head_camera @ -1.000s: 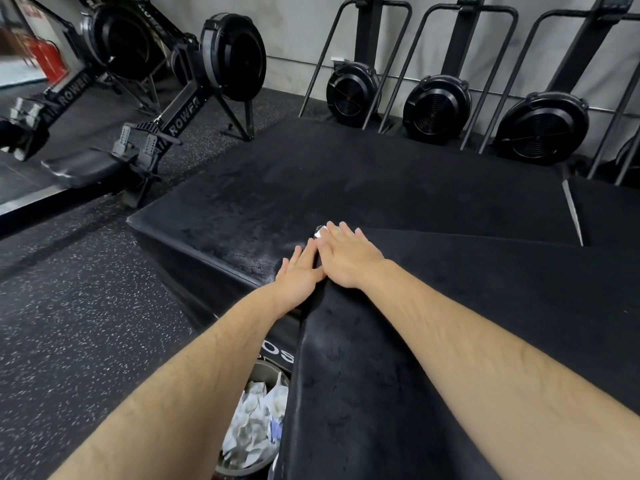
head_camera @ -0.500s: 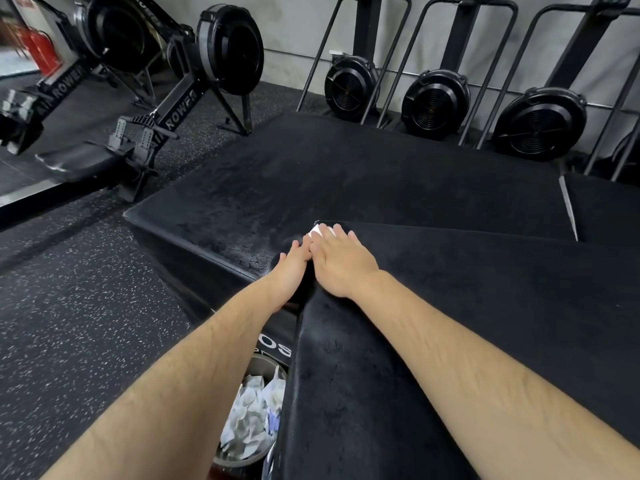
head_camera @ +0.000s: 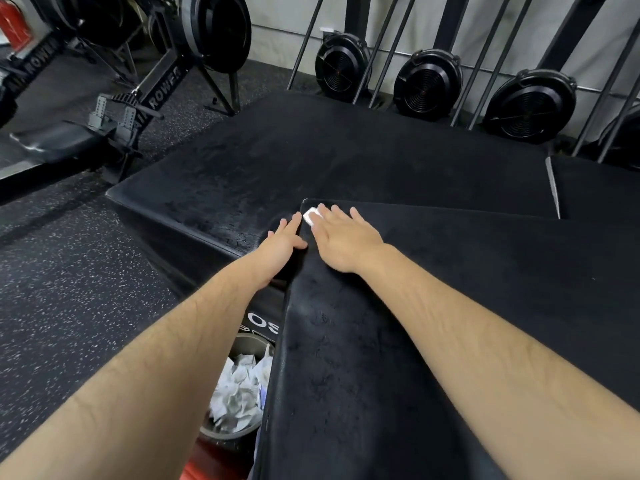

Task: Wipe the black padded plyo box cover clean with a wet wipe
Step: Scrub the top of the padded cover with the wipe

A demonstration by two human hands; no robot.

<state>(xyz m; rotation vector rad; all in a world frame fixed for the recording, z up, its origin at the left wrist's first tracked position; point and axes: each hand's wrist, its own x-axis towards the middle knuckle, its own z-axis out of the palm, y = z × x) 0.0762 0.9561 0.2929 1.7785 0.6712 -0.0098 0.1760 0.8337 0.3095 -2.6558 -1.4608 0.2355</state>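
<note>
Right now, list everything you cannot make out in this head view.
- Wet wipe: only a white corner shows; the right hand covers the rest.
- Lettering on the box side: only "OS" reads; the black cover hides the rest.
- Bin of crumpled wipes: partly hidden by the left forearm and the cover's edge.
- Red object, top left: cut off by the frame edge.

Speckled floor [head_camera: 69, 289] bears plyo boxes [head_camera: 311, 161], rowers [head_camera: 152, 95], seemingly a bin [head_camera: 252, 342].
</note>
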